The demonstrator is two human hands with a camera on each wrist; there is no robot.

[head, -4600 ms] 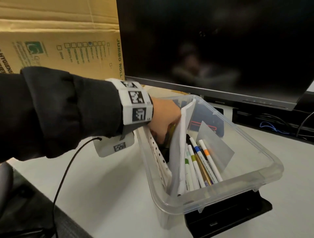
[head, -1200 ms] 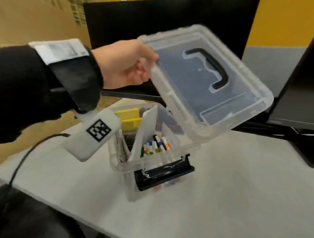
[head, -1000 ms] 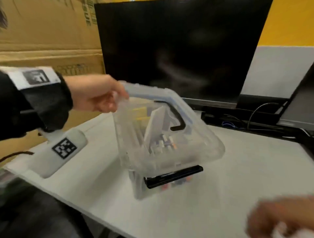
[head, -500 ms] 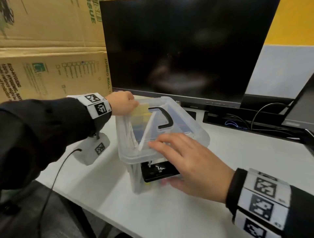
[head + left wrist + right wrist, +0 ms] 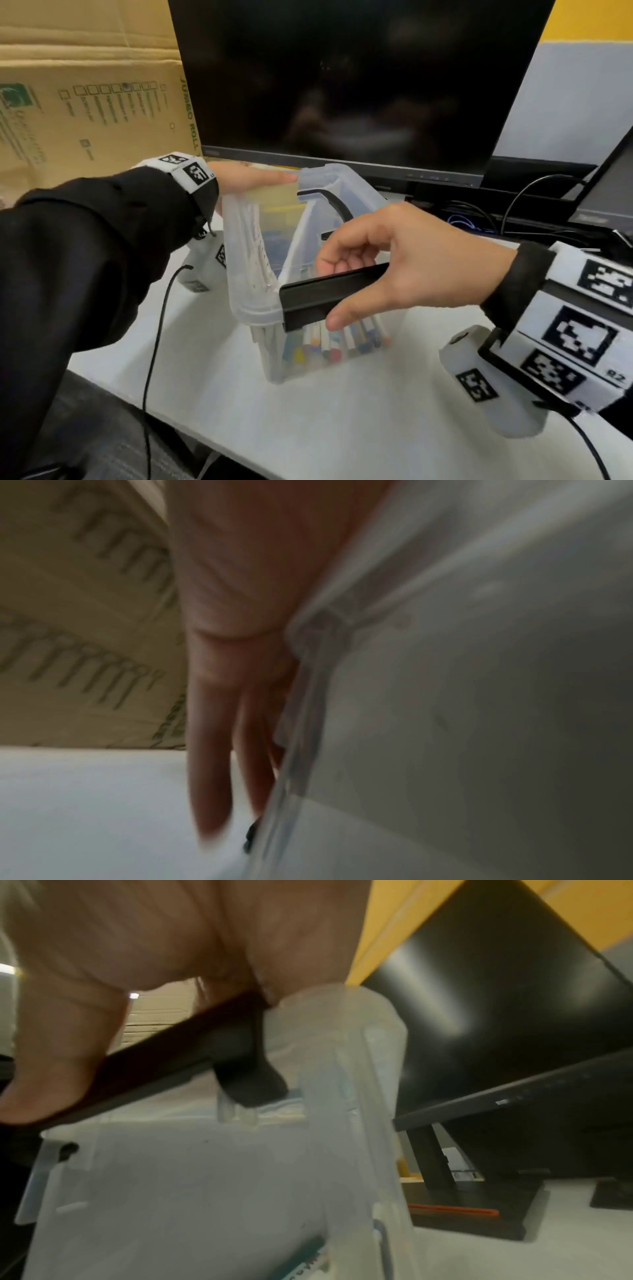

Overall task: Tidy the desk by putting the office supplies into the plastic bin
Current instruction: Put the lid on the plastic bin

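Observation:
The clear plastic bin (image 5: 270, 359) stands on the white desk with its lid (image 5: 274, 219) on; the lid carries a black handle (image 5: 337, 202). Coloured markers (image 5: 342, 342) show through the near wall. My right hand (image 5: 330, 291) pinches the black latch (image 5: 308, 298) at the near end, fingers curled over the lid's rim and the thumb under the latch. That latch (image 5: 164, 1064) and the lid corner (image 5: 335, 1015) fill the right wrist view. My left hand (image 5: 253, 178) lies with straight fingers (image 5: 209, 750) against the far left side of the bin (image 5: 445, 696).
A large dark monitor (image 5: 342, 85) stands right behind the bin, with its stand base (image 5: 472, 1213) to the right. Cardboard boxes (image 5: 85, 120) line the left. A second screen (image 5: 609, 192) and cables (image 5: 479, 219) sit at the right. The desk's front edge (image 5: 171, 421) runs below the bin.
My right hand went from lying flat on the lid to pinching the black latch, which has swung up from the bin's front to the lid's rim. The left hand stays at the far left corner.

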